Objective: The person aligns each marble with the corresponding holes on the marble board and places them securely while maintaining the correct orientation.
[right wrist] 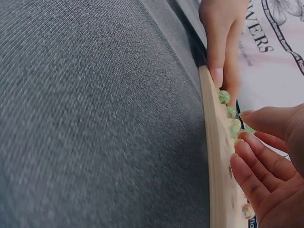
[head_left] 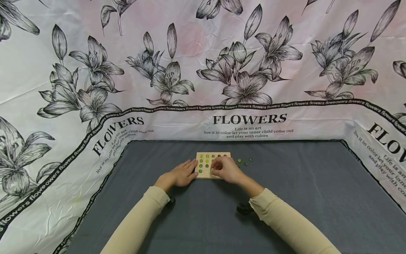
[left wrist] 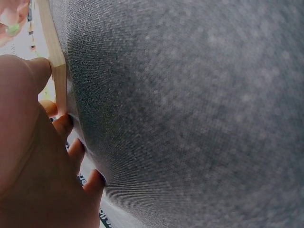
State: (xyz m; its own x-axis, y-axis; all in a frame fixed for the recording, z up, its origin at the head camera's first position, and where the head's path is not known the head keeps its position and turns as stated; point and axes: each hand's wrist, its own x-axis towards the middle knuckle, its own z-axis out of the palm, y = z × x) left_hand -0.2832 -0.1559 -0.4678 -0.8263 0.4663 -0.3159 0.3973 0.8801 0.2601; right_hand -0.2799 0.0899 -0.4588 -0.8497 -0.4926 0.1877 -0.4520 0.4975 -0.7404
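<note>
A pale wooden board with rows of round holes lies on the grey cloth. Green and yellow glass marbles fill several holes on its left side. My left hand rests against the board's left edge, thumb on the near corner and the other fingers stretched along the side. Over the middle of the board my right hand pinches a green marble between thumb and fingertips, low over the surface. The right hand covers part of the board's right half in the head view. Marbles on the board line up beside my right fingertips.
Three loose marbles lie on the grey cloth just right of the board. Behind stands a white flower-printed cloth with lettering along its lower border. A black wrist device shows under the right cuff.
</note>
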